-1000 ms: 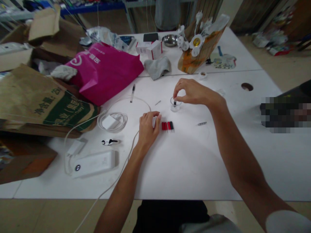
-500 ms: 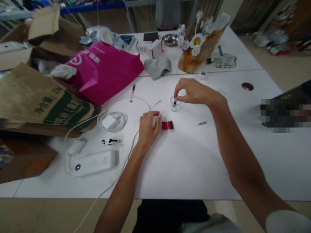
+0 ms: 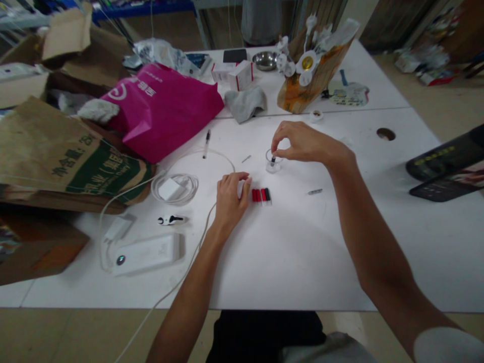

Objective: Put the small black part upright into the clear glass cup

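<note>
My right hand (image 3: 297,141) is closed, thumb and fingertips pinching a small black-topped cylinder (image 3: 273,160). The cylinder's lower end is inside a small clear cup (image 3: 274,165) on the white table. My left hand (image 3: 231,194) rests on the table to the left of a short row of small red and black cylinders (image 3: 261,195). Its fingers are loosely bent, with a gap between thumb and forefinger, and nothing shows in them. A small grey bit (image 3: 315,191) lies right of the row, and a thin metal piece (image 3: 246,158) lies left of the cup.
On the left are a white power bank (image 3: 147,254), a coiled cable (image 3: 174,188), a small black-and-white tool (image 3: 172,220) and a pen (image 3: 206,143). Behind stand a pink bag (image 3: 170,108), grey cloth (image 3: 245,104) and metal bowl (image 3: 264,61). A dark cylindrical object (image 3: 442,156) stands right.
</note>
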Available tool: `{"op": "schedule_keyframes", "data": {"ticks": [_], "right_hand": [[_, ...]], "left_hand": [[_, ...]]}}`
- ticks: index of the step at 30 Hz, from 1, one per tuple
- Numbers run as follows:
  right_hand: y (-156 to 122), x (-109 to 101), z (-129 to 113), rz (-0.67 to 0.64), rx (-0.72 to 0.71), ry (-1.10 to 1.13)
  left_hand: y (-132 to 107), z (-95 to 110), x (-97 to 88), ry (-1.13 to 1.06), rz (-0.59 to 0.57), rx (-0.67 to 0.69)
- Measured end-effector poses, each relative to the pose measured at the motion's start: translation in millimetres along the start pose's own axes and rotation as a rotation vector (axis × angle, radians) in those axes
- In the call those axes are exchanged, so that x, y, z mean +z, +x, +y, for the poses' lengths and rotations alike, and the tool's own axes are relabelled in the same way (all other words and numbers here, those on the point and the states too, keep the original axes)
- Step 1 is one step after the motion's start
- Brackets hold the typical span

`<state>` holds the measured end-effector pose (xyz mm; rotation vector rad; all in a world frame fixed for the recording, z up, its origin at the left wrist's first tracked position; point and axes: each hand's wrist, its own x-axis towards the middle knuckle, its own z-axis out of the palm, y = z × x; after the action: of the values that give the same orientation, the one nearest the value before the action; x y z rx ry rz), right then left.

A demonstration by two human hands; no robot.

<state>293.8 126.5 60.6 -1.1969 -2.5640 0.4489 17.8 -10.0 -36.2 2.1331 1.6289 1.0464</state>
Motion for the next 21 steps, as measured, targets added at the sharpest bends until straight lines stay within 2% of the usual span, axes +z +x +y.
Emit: {"op": "schedule_keyframes", "data": {"ticks": [21], "right_hand": [[-0.6,-0.1,-1.7,0.01,0.0,-0.002]], "left_hand": [[-1.0,-1.2,0.8,-0.002,0.016,0.024]]}}
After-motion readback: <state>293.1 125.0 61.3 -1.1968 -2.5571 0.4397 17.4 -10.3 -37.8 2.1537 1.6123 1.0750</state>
